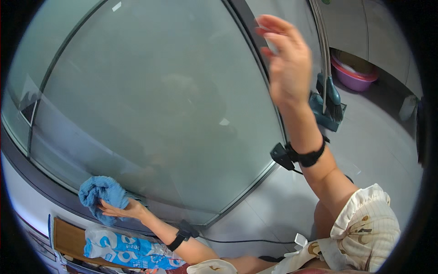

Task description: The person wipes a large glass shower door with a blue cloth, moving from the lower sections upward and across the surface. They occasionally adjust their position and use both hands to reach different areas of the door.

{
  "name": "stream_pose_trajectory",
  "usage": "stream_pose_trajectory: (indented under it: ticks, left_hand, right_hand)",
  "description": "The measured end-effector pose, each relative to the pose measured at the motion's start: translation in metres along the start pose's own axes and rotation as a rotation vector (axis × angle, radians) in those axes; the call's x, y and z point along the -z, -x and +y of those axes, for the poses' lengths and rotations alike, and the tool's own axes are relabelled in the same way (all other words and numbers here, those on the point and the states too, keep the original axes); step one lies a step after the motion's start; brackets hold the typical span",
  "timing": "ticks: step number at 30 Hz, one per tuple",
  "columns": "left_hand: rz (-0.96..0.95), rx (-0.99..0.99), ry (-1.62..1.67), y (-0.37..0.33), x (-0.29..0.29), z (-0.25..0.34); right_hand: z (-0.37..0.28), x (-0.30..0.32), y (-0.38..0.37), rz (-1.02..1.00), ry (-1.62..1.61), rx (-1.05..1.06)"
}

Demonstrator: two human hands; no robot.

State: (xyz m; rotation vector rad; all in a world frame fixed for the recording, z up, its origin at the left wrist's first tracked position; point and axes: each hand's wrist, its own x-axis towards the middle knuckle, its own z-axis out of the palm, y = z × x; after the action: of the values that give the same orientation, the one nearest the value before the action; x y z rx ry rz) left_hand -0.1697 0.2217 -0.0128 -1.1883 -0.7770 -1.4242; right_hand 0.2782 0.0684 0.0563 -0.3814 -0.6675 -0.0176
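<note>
Big glass panel, dark frame. Left hand grips bunched blue cloth at panel's near left edge. Right hand up by frame, blurry; can't tell if holding anything. Beyond: 1 broom, pink tub.

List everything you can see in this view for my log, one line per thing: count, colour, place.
Glass panes: at least two, greenish grey, centre and left
Frame: one, dark grey, around the glass
Cloth: one, blue, lower left, in the left hand
Package: at least one, blue and white, bottom left
Board: one, brown, beside the package
Broom: one, teal, right
Dustpan: one, teal, under the broom
Basin: at least one, purple, upper right
Cabinet: one, pale grey, above the basin
Floor: pale grey, right
Cable: one, black, bottom centre
Wristbands: two, black, one per arm
Sleeves: two, cream, patterned, bottom
Left hand: one, lower left
Right hand: one, raised, blurred, upper right
</note>
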Motion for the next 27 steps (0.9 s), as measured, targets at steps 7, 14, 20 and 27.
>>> stream_pose_trajectory:
  ticks: [7, 14, 20, 27]
  left_hand:
    - [0.083, 0.055, -0.020, -0.037, -0.030, 0.026]
    - [-0.291, 0.106, -0.025, -0.148, -0.094, 0.177]
    - [-0.327, -0.105, 0.337, -0.181, -0.101, 0.330]
    - [-0.522, -0.281, 0.503, -0.062, -0.068, 0.362]
  right_hand:
    - [-0.060, 0.026, 0.021, 0.044, -0.245, 0.288]
    - [-0.093, 0.033, 0.047, -0.072, -0.313, 0.435]
    - [-0.115, 0.027, 0.050, 0.257, -0.547, 0.485]
    - [-0.123, 0.043, 0.055, 0.265, -0.684, 0.382]
